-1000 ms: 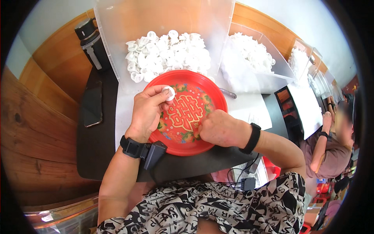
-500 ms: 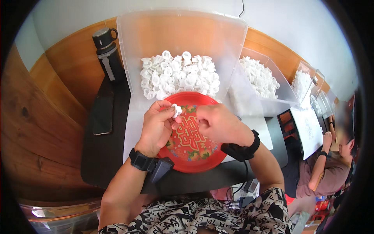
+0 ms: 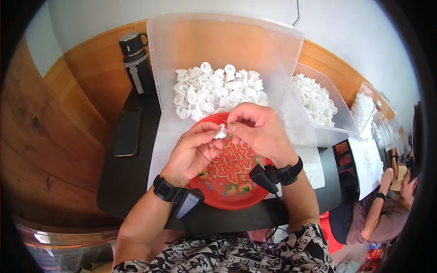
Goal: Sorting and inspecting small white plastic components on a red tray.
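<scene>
Over a round red tray (image 3: 205,193) with a gold and fruit pattern, my left hand (image 3: 186,152) pinches a small white plastic piece (image 3: 221,132) between thumb and forefinger. Its other fingers curl loosely below. My right hand (image 3: 261,132) is closed in a pinch just right of the piece, its thumb and fingertips almost against it. Anything between those right fingertips is too small or hidden to make out. Behind the tray, a heap of similar white plastic pieces (image 3: 214,93) lies in a large translucent bin (image 3: 223,43).
A black bottle (image 3: 139,68) and a dark phone (image 3: 128,133) are at the left on the black table (image 3: 111,186). Farther right, another translucent bin (image 3: 341,109) holds more white pieces (image 3: 314,98). Another person (image 3: 378,218) sits at the far right.
My right hand has come leftward from a fist to a pinch beside the white piece. My left hand has shifted slightly right with the piece. The whole view has moved a little.
</scene>
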Demonstrator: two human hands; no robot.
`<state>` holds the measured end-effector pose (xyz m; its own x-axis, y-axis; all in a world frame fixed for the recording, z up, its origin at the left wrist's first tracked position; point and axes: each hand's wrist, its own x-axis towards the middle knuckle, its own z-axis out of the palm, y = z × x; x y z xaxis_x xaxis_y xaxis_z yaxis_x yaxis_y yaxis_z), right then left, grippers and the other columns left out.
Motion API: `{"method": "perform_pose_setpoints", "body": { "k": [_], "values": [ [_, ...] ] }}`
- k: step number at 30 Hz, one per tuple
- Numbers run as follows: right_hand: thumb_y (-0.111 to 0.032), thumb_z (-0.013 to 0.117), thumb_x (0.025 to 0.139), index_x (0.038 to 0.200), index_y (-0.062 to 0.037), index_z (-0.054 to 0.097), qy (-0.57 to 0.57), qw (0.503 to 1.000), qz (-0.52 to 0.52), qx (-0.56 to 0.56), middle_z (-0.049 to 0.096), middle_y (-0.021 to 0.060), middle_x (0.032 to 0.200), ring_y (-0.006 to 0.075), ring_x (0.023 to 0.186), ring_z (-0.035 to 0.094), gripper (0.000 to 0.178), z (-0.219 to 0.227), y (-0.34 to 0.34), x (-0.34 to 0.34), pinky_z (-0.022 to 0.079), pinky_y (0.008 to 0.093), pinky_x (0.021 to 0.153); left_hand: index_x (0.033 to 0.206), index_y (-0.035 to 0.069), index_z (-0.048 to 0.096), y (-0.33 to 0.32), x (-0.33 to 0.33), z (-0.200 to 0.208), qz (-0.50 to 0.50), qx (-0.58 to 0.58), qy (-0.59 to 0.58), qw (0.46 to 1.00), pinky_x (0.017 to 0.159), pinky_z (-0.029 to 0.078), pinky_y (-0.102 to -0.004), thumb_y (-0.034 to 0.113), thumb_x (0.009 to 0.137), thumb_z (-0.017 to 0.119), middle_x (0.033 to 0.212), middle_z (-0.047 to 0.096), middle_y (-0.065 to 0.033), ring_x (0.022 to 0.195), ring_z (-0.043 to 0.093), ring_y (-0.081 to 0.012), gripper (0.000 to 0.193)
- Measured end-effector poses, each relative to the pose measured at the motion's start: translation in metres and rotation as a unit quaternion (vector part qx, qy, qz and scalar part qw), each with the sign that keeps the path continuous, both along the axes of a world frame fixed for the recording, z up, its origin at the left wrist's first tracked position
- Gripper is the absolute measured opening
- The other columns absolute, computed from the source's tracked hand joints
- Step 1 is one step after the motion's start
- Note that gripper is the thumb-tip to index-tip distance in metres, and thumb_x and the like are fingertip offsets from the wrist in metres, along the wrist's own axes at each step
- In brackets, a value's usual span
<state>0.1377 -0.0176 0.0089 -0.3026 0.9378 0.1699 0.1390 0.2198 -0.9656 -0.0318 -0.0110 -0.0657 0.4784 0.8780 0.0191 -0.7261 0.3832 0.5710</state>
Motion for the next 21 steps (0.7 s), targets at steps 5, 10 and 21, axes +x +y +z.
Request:
{"method": "perform_pose_setpoints", "body": {
  "k": [5, 10, 21],
  "values": [
    [0.002, 0.054, 0.083, 0.083, 0.0029, 0.057, 0.028, 0.999, 0.041, 0.012, 0.056, 0.0023, 0.067, 0.0068, 0.058, 0.053, 0.003, -0.006, 0.002, -0.003, 0.043, 0.0214, 0.052, 0.110, -0.002, 0.052, 0.002, -0.005, -0.003, -0.011, 0.052, 0.015, 0.998, 0.070, 0.051, -0.0270, 0.004, 0.087, 0.048, 0.096, 0.060, -0.0120, 0.076, 0.060, -0.0164, 0.024],
    [0.002, 0.052, 0.084, 0.084, 0.0039, 0.057, 0.056, 0.998, 0.030, 0.018, 0.056, 0.0032, 0.066, 0.0072, 0.057, 0.053, 0.005, -0.006, -0.003, -0.001, 0.043, 0.0217, 0.051, 0.112, -0.002, 0.053, -0.003, 0.000, 0.000, -0.025, 0.083, 0.033, 0.996, 0.066, 0.050, -0.0252, 0.009, 0.089, 0.050, 0.093, 0.061, -0.0102, 0.076, 0.060, -0.0153, 0.026],
    [0.000, 0.050, 0.084, 0.083, 0.0045, 0.057, 0.048, 0.998, 0.015, 0.042, 0.057, 0.0042, 0.067, 0.0075, 0.054, 0.054, 0.008, 0.002, -0.004, 0.000, 0.043, 0.0211, 0.048, 0.099, -0.003, 0.056, -0.004, 0.005, 0.016, 0.091, 0.069, 0.131, 0.985, 0.059, 0.043, -0.0241, 0.007, 0.088, 0.051, 0.087, 0.061, -0.0081, 0.072, 0.057, -0.0141, 0.016]
  ]
}}
